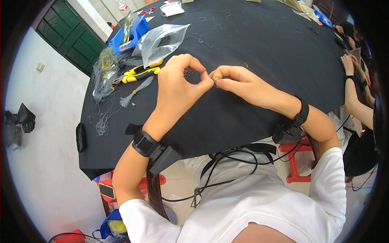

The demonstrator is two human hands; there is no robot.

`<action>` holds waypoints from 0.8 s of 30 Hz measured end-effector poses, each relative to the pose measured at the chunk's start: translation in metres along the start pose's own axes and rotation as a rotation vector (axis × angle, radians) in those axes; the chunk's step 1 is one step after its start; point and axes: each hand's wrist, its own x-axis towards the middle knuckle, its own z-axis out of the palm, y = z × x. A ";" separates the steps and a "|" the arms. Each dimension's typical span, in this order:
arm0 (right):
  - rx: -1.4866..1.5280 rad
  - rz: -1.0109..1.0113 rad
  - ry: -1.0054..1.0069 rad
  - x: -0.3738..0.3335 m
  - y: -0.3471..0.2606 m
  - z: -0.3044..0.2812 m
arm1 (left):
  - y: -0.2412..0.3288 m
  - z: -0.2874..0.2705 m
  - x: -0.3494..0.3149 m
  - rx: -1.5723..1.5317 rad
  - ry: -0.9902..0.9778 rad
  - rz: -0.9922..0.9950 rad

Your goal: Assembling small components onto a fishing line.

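Observation:
Above the black-covered table (243, 117), my two hands meet fingertip to fingertip. My left hand (178, 79) is closed in a pinch, thumb against forefinger, forming a ring. Opposite it, my right hand (245, 85) pinches too, its thumb and forefinger pressed together. What lies between the fingertips is too small to make out. Just beyond my left hand are yellow-and-black pliers (139, 75) and a see-through plastic bag (160, 42) with dark bits in it. A tied bundle of grey threads (137, 92) lies beside my left wrist.
Tangled grey threads (103, 75) and a blue bin (139, 30) occupy the table's left side. A black case (81, 137) sits at the left edge. Black cables (227, 160) hang across my lap. Another person's arm (356, 95) rests at the far right.

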 end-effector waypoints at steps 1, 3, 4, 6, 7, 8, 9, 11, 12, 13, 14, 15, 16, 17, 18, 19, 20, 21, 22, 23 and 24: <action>0.000 -0.001 -0.002 0.000 -0.001 0.000 | -0.001 -0.003 0.002 0.061 0.010 -0.016; -0.049 0.003 -0.011 -0.001 -0.003 -0.001 | -0.005 -0.010 0.005 0.089 0.040 -0.042; -0.047 -0.002 -0.017 -0.001 -0.006 -0.001 | -0.008 -0.015 0.007 0.116 0.068 -0.067; 0.009 0.045 -0.055 -0.002 -0.012 -0.001 | -0.016 -0.025 0.011 0.179 0.111 -0.088; 0.011 0.037 -0.064 -0.002 -0.013 -0.002 | -0.020 -0.032 0.014 0.235 0.150 -0.108; -0.004 0.059 -0.062 -0.002 -0.014 -0.002 | -0.030 -0.038 0.017 0.329 0.165 -0.111; -0.018 0.081 -0.059 -0.003 -0.014 -0.003 | -0.035 -0.043 0.018 0.339 0.168 -0.111; -0.018 0.062 -0.072 -0.004 -0.016 -0.003 | -0.044 -0.052 0.021 0.401 0.222 -0.150; -0.020 0.050 -0.079 -0.005 -0.017 -0.002 | -0.052 -0.057 0.022 0.442 0.241 -0.143; -0.018 0.044 -0.086 -0.005 -0.018 -0.002 | -0.059 -0.061 0.022 0.452 0.244 -0.143; -0.012 0.063 -0.094 -0.006 -0.018 -0.002 | -0.065 -0.065 0.021 0.488 0.263 -0.144; -0.005 0.082 -0.102 -0.006 -0.019 -0.002 | -0.070 -0.069 0.021 0.526 0.280 -0.147; -0.003 0.078 -0.110 -0.007 -0.020 -0.002 | -0.076 -0.073 0.020 0.544 0.287 -0.144; -0.006 0.067 -0.113 -0.007 -0.020 -0.001 | -0.081 -0.077 0.019 0.552 0.289 -0.146; -0.010 0.059 -0.112 -0.008 -0.021 -0.002 | -0.086 -0.079 0.020 0.590 0.295 -0.147; -0.009 0.057 -0.117 -0.008 -0.023 -0.001 | -0.091 -0.081 0.020 0.628 0.300 -0.147; 0.001 0.063 -0.103 -0.008 -0.024 0.000 | -0.095 -0.083 0.018 0.632 0.302 -0.149; 0.011 0.069 -0.088 -0.009 -0.025 0.000 | -0.097 -0.084 0.018 0.646 0.294 -0.161; 0.012 0.067 -0.090 -0.008 -0.023 -0.002 | -0.099 -0.086 0.018 0.660 0.286 -0.174; 0.033 0.054 -0.102 -0.008 -0.020 -0.003 | -0.103 -0.088 0.017 0.662 0.288 -0.174; 0.052 0.043 -0.112 -0.007 -0.018 -0.005 | -0.106 -0.091 0.017 0.680 0.296 -0.187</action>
